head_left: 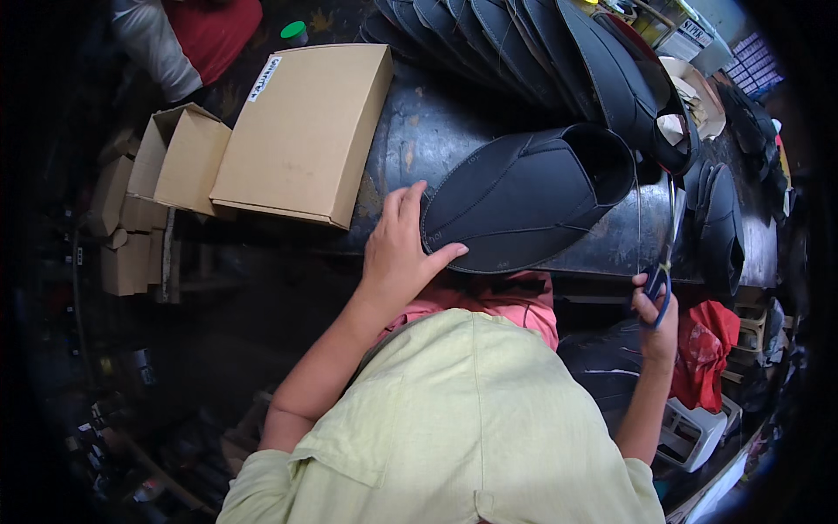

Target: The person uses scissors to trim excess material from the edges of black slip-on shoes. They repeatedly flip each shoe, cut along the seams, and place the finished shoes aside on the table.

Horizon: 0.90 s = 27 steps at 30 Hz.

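A black stitched shoe upper (515, 196) lies on the dark table in front of me, its round opening toward the right. My left hand (394, 236) is at its left end with the fingers spread. The thumb rests on the upper's near edge, and the other fingertips touch its left edge. At the table's front edge on the right, my right hand (656, 314) is closed around the blue handles of a pair of scissors (662, 293). The blades point away from me, to the right of the upper and apart from it.
Many similar black uppers (515, 52) stand in a row at the back, and others (720, 218) lie at the right. A brown cardboard box (301, 131) sits left, beside an open carton (188, 162). A red bag (709, 349) and white stool (694, 432) are low right.
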Tool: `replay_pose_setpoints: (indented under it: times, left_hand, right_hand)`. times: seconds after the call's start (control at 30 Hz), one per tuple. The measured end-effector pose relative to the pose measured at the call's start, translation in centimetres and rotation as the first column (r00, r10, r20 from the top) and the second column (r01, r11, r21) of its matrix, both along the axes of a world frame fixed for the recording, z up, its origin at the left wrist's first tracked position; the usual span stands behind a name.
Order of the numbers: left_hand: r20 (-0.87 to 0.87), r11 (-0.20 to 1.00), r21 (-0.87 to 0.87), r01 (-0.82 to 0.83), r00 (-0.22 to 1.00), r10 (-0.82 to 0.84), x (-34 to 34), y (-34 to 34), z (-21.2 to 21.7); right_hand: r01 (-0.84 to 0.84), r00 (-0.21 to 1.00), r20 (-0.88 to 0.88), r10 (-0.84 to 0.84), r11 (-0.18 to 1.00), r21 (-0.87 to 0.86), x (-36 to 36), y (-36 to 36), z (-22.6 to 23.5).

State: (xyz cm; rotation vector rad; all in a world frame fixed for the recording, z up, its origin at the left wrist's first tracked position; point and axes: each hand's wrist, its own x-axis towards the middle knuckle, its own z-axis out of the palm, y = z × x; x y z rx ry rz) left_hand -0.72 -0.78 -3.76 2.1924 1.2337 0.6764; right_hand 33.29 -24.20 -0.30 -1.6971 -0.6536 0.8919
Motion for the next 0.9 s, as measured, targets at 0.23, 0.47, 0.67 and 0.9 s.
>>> replay_pose_setpoints:
  times: [0.23, 0.47, 0.67, 0.9]
  left_hand:
    - [-0.103, 0.993, 0.02, 0.119, 0.988, -0.117, 0.1, 2.6, 0.5]
    - [-0.024, 0.989, -0.033, 0.145, 0.989, -0.145, -0.4, 3.1, -0.4]
    - [0.76, 0.64, -0.565, 0.521, 0.631, 0.157, 0.5, 3.3, -0.2]
    - [0.673, 0.347, -0.712, 0.611, 0.735, 0.086, 4.0, 1.1, 0.7]
  right_hand:
    - [-0.213, 0.455, 0.887, 0.075, 0.977, 0.027, -5.8, 8.4, 3.5]
    - [-0.26, 0.452, 0.842, 0.293, 0.947, -0.189, -6.8, 18.1, 4.2]
    - [-0.264, 0.824, 0.556, 0.107, 0.941, 0.21, -5.9, 15.3, 6.4]
    - [-0.173, 0.817, 0.577, 0.012, 0.959, 0.226, -2.7, 13.9, 5.7]
